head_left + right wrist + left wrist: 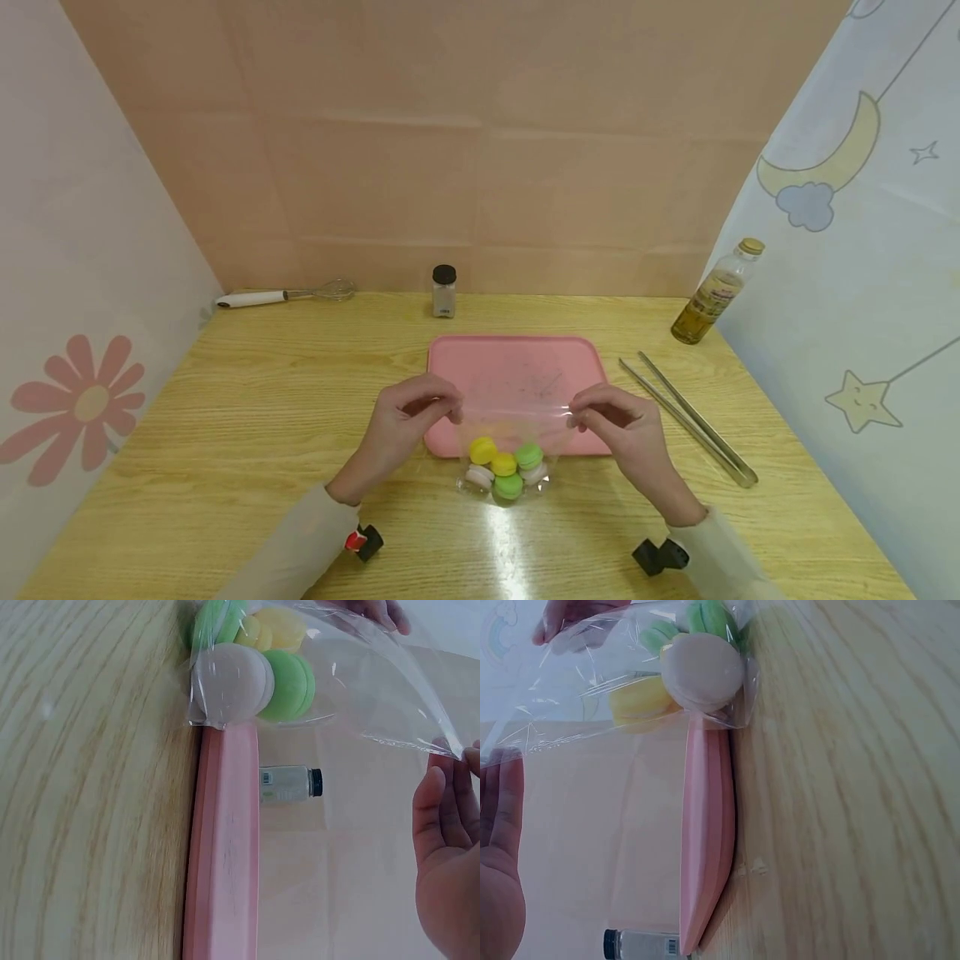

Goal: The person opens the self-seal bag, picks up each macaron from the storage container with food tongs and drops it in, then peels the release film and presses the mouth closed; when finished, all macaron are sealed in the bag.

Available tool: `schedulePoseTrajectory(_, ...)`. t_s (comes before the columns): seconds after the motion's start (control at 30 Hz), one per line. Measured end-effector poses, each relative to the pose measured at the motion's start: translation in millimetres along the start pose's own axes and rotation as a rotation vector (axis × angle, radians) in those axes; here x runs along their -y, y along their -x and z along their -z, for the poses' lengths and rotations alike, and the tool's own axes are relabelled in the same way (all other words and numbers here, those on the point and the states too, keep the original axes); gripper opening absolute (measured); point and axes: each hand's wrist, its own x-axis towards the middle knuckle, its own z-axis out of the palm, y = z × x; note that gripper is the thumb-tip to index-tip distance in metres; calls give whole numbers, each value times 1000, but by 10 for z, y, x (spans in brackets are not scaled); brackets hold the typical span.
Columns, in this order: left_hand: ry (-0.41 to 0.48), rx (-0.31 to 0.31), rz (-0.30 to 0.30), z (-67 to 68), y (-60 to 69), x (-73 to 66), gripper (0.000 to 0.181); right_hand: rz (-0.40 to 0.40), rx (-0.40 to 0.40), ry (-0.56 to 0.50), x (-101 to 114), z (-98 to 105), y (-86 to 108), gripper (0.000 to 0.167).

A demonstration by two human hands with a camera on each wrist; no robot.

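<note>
A clear plastic bag point(510, 423) hangs between my two hands, its bottom at the table in front of the pink tray point(517, 354). Inside are several macarons: yellow point(483, 451), green point(508, 486) and pale pinkish white point(231, 682). At the bag's upper left corner, my left hand point(408, 421) pinches the edge between thumb and fingers. My right hand point(622, 421) pinches the opposite upper corner, which the right wrist view shows closely. The bag's top edge is stretched between both hands, over the tray's near part.
Behind the tray stands a small black-capped jar point(444, 293). A whisk point(285, 295) lies at the back left. Metal tongs point(693, 421) rest right of the tray, and a gold-capped oil bottle point(716, 293) stands at the back right. Walls border the table's back and sides.
</note>
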Motion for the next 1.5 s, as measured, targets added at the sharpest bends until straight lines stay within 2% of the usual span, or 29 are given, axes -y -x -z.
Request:
schedulePoseTrajectory(0.17, 8, 14, -40, 5, 9, 17, 21, 62, 20, -38, -24, -1, 3, 23)
schedulePoseTrajectory(0.5, -21, 22, -33, 13, 5, 17, 16, 130, 21, -14, -66, 3, -9, 27)
schedulePoseTrajectory(0.9, -101, 19, -5, 30, 15, -6, 20, 183, 51, 21, -79, 16, -23, 32)
schedulePoseTrajectory(1.2, -114, 18, -6, 26, 16, -17, 19, 223, 76, 5, -84, 21, -33, 33)
schedulePoseTrajectory(1.5, -124, 26, -14, 25, 21, -13, 21, 230, 82, 16, -93, 27, -32, 34)
